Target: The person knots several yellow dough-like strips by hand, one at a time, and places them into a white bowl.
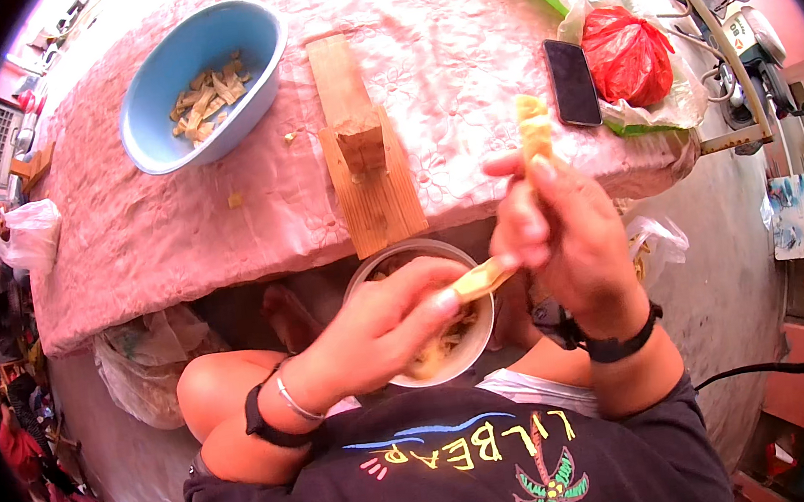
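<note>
A: What does the right hand (pixel 556 225) hold?

B: A pale yellow strip (pixel 534 127), soft and ragged, pinched upright between the fingertips; its top stands above the desk (pixel 175 236) edge.

A: And the left hand (pixel 390 326)?

B: It is closed around a small yellowish piece (pixel 480 278), flat and smooth, whose tip touches the right hand's lower fingers. Both hands sit above a white bowl (pixel 360 273) resting in the person's lap, which contains similar pale scraps.

A: What lies on the desk?

B: A pink cloth, a blue basin (pixel 151 145) holding cut tan strips, a wooden board with a block (pixel 362 152), a dark phone (pixel 571 82) and a red bag (pixel 628 53).
</note>
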`<state>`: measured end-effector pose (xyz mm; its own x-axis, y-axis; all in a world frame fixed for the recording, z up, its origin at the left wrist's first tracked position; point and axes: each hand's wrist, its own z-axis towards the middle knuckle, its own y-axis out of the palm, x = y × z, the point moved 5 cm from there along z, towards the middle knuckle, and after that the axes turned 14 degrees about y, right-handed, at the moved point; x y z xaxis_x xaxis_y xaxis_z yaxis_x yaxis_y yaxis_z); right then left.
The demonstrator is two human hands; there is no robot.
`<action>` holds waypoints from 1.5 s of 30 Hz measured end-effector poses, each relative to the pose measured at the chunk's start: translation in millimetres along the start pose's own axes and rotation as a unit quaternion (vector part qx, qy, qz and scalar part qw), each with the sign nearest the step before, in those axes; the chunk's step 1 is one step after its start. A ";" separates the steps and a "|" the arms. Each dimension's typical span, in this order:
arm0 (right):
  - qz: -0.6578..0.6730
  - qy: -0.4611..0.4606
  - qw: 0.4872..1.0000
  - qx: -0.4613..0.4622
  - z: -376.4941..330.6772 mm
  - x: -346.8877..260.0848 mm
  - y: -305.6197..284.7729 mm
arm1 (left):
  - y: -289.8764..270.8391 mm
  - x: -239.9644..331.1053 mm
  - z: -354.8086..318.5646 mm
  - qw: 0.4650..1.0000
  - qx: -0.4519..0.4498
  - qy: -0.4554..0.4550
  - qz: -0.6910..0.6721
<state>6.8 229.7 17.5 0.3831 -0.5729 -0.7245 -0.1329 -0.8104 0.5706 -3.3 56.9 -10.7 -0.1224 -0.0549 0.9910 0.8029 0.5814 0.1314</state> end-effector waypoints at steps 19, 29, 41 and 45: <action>-0.202 0.162 0.951 -0.168 3.9 82.4 22.2 | -30.8 20.1 -5.4 0.951 0.055 0.126 0.276; -0.118 -0.009 0.990 -0.081 10.5 61.0 16.0 | -44.4 -6.5 -3.5 0.960 0.197 0.144 0.135; -0.484 -0.314 0.816 0.018 -0.9 43.9 31.9 | -41.5 -14.7 3.7 0.980 0.160 0.022 -0.113; -0.484 -0.183 0.849 0.107 6.2 59.1 17.6 | -16.2 21.0 -1.0 0.847 0.113 0.327 0.404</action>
<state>21.5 180.8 -17.7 0.1031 0.4070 -0.9076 -0.0953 -0.9042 -0.4163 -18.3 45.5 8.0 0.8218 0.0390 0.5684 0.3306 0.7798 -0.5316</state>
